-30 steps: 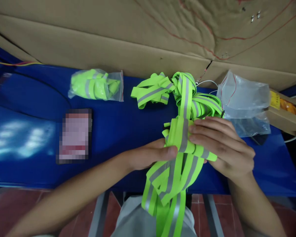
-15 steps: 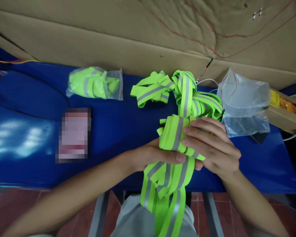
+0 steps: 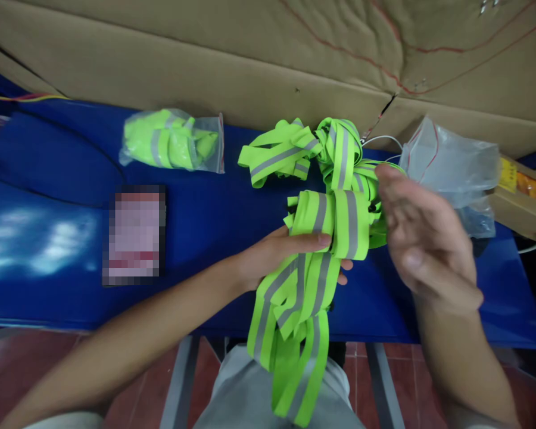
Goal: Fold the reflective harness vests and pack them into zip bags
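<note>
My left hand grips a folded bundle of neon green reflective strap with a grey stripe, thumb on top, above the blue table. Loose loops of the same strap hang from it down over the table edge toward my lap. My right hand is lifted just right of the bundle, fingers spread and blurred, holding nothing. Behind the bundle lies a tangled pile of more green strap.
A sealed clear bag of folded green strap lies at the back left. A dark phone-like slab lies left of my arm. Empty clear plastic bags sit at the right by a cardboard box. Brown cardboard backs the table.
My right hand has let go of the folded bundle and lifted away to the right. The left hand keeps holding the bundle, now turned with its stripes upright.
</note>
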`<state>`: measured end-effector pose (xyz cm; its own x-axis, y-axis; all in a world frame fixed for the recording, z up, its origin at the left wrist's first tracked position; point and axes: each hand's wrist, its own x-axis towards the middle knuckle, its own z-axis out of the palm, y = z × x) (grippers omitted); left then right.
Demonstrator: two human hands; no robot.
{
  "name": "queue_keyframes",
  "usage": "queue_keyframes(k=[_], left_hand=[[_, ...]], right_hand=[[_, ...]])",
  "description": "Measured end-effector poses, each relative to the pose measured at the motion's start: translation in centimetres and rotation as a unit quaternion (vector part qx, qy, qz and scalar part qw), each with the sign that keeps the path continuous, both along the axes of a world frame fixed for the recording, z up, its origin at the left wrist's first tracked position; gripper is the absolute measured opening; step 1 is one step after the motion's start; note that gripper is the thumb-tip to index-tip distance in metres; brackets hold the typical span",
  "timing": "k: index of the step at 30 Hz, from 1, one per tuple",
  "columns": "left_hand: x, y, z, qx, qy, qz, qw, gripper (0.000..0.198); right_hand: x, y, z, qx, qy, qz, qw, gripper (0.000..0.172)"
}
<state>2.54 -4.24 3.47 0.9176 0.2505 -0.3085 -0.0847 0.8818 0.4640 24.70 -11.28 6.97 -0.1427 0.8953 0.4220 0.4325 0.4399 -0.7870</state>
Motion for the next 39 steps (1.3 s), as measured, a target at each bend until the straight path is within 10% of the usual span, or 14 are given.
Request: queue_keyframes(k=[7,16,24,33,39], left_hand=[[0.0,-0.8,0.0,0.015,-0.015,-0.030,0.999,0.053],[0.4,-0.9,0.0,0.133,0.053,-0.008,0.990,0.047],[0.0,-0.4,0.6,0.225,0.055,-0.052,0.971,0.029],[0.1,0.3,-2.5,0.123,0.012,0.050,0.991,0.084],[-0.9,1.3,-0.1,0.130,-0.031,-0.004,0.991,0.119]], right_hand=[[-1.4,0.6,-1.2,-0.303,0.205,-0.002,0.931,0.050],[-3.1,-0.8,-1.3,-0.150,0.088,-0.073,0.982,0.041],[-0.9,0.6,-1.0,-0.313,0.164,0.110,0.929,0.064],[-1.8,0.1,-1.3,0.036,-0.029,0.120,0.992,0.059],[-1.5,0.1,-0.9,0.105,-0.085,0.120,0.984,0.057]])
